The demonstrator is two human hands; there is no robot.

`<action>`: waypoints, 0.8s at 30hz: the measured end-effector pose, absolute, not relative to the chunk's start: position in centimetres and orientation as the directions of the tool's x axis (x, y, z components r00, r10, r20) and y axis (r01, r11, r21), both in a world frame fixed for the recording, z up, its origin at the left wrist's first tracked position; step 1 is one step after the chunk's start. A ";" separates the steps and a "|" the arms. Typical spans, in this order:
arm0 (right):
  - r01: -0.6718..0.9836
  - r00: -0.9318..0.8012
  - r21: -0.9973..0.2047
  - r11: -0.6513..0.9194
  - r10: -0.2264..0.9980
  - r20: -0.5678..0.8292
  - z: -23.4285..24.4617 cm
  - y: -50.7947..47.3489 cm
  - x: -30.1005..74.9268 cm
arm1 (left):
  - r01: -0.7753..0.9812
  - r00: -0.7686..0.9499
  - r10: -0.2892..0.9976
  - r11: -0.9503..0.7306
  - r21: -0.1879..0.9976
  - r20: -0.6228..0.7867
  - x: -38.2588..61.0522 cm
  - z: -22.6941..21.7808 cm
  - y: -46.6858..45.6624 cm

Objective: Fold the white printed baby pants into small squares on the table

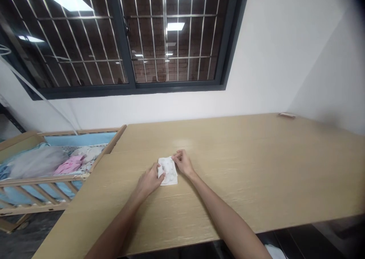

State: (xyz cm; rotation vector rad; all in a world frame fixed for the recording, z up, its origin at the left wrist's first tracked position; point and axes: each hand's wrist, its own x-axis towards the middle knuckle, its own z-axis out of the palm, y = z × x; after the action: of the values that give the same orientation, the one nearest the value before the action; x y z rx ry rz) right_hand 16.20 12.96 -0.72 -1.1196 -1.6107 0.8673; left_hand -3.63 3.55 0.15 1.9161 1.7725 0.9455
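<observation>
Head: left hand (pixel 149 181) and right hand (pixel 184 163) pinch the white packet (pixel 170 173) between them.

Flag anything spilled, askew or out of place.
No spill shows. The pink cloth lies untidily bunched in the wooden crib; a flat object, too small to identify, sits alone in the far right corner of the tabletop.

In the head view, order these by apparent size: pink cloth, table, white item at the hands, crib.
1. Table
2. Crib
3. Unranked: white item and pink cloth look alike; the left hand covers part of the former.
</observation>
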 end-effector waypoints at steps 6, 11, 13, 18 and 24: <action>0.390 -0.274 -0.769 0.507 0.861 0.429 0.7 11.8 16.4 | 0.814 0.077 0.935 -0.259 0.520 0.345 -3.5 1.7 2.8; 0.333 -0.700 -0.566 0.754 0.600 0.387 3.0 9.0 15.9 | 0.770 0.414 0.860 -0.506 0.389 0.300 -2.4 2.6 1.3; 0.332 -0.795 -0.556 0.762 0.543 0.270 3.1 8.2 15.4 | 0.772 0.497 0.834 -0.552 0.316 0.241 -1.9 2.7 0.8; 0.389 -0.843 -0.561 0.731 0.528 0.103 2.6 8.4 14.9 | 0.795 0.527 0.827 -0.561 0.232 0.196 -1.3 2.4 0.4; 0.489 -0.796 -0.506 0.711 0.600 0.074 2.5 10.7 15.3 | 0.808 0.531 0.827 -0.560 0.182 0.184 -1.4 2.1 0.5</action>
State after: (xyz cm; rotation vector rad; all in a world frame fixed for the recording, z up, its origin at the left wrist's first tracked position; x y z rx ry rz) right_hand 15.31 10.66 2.46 -0.8690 -2.6851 0.6960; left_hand -1.42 0.45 2.06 2.6837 1.4358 0.3845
